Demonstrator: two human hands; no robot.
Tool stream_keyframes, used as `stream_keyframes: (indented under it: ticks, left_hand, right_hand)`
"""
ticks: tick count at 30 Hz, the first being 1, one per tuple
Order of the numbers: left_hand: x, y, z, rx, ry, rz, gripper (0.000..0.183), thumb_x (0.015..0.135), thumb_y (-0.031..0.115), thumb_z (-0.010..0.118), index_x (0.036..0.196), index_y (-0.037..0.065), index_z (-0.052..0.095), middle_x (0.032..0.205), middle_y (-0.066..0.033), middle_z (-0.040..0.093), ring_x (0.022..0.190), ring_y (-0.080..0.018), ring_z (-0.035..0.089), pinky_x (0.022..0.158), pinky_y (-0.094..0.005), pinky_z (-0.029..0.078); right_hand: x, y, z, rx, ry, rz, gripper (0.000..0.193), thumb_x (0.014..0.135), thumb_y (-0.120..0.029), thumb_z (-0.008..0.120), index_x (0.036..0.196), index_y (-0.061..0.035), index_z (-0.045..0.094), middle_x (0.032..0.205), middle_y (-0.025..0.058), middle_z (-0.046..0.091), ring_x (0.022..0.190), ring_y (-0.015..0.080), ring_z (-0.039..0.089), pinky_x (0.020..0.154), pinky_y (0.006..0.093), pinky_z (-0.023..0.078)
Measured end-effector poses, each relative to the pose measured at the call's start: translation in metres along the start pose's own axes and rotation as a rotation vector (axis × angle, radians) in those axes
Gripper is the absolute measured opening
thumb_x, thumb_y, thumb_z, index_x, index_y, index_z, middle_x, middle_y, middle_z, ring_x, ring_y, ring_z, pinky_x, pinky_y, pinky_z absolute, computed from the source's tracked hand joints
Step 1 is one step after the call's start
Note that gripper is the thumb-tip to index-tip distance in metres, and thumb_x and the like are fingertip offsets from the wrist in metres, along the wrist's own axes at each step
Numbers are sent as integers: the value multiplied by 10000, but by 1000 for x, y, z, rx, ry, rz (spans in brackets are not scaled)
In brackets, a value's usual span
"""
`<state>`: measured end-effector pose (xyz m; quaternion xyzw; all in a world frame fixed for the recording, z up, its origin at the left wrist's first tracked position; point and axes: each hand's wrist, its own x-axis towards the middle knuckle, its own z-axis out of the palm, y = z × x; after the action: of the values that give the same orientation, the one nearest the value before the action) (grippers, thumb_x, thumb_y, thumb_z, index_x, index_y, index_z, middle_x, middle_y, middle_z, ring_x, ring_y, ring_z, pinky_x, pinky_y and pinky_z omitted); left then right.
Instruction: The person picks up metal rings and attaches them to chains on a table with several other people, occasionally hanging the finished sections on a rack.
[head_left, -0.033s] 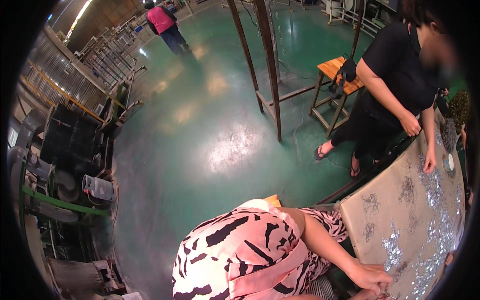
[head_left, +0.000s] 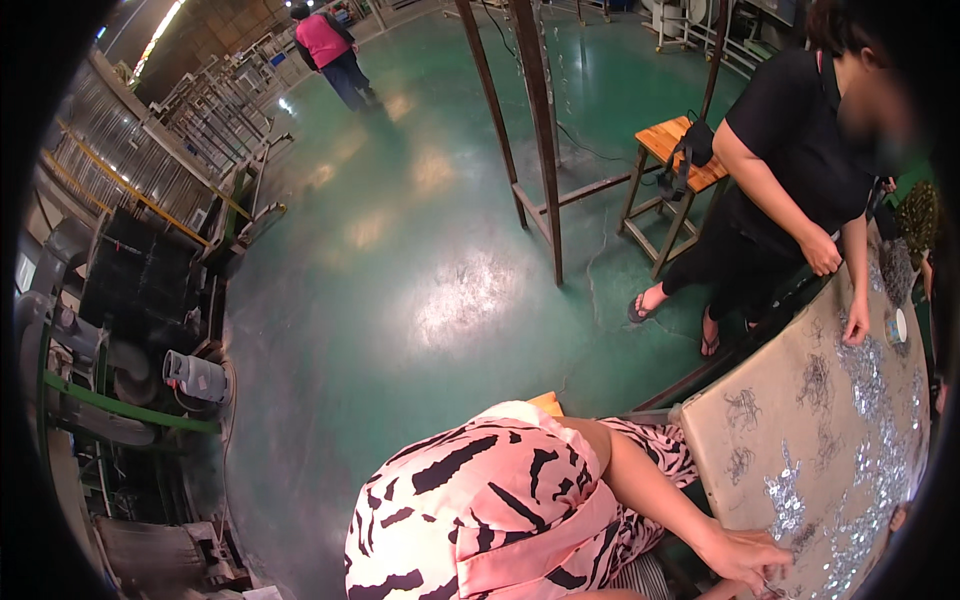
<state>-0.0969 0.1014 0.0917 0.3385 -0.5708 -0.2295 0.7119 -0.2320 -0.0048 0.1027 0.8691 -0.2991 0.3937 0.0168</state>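
My left hand (head_left: 742, 556) is at the near edge of the tan table, its fingers bent and pinched together. Below the fingertips is a small thin dark thing, too small to name. My right hand (head_left: 728, 590) shows only in part at the lower edge, close beneath the left one, its fingers mostly cut off. Beside my left hand lies a heap of small shiny silvery pieces (head_left: 785, 497). Loose clumps of dark thin strands (head_left: 741, 410) are spread on the tabletop (head_left: 715, 450). My sleeve is pink with black marks.
A co-worker in black (head_left: 790, 150) stands across the table corner, one hand over more silvery pieces (head_left: 868, 390). A small white tub (head_left: 897, 326) is near them. Beyond are a wooden stool (head_left: 665, 140), a metal frame (head_left: 545, 150), a gas cylinder (head_left: 195, 376) and a person in pink (head_left: 325, 45).
My left fingers have shifted slightly over the table edge, and my right hand has drawn a little lower and left. The rest looks the same.
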Motion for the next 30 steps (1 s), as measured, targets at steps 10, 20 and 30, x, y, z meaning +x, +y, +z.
stream_keyframes:
  ticks: [10,20,30]
  left_hand:
    - [-1,-4,-24,297,43,23,504,622,202,701,1026,5,472,973,-153,482,951,-327,457,835,-422,360]
    - [14,-15,14,150,-439,-170,233,823,201,519,786,-24,567,670,-144,612,663,-274,603,596,-365,461]
    - [46,-39,-21,-44,-655,-769,296,937,276,398,966,26,553,595,-62,471,542,-178,468,574,-320,419]
  right_hand:
    - [36,-11,-39,345,179,-11,340,821,-277,581,1082,-62,553,1197,182,493,973,297,538,780,376,454]
    - [37,-22,-30,765,45,477,478,814,-191,589,1241,-47,430,1103,148,512,927,271,554,780,399,471]
    - [85,0,8,1345,313,599,459,810,39,544,1240,29,384,928,86,568,869,187,557,817,392,463]
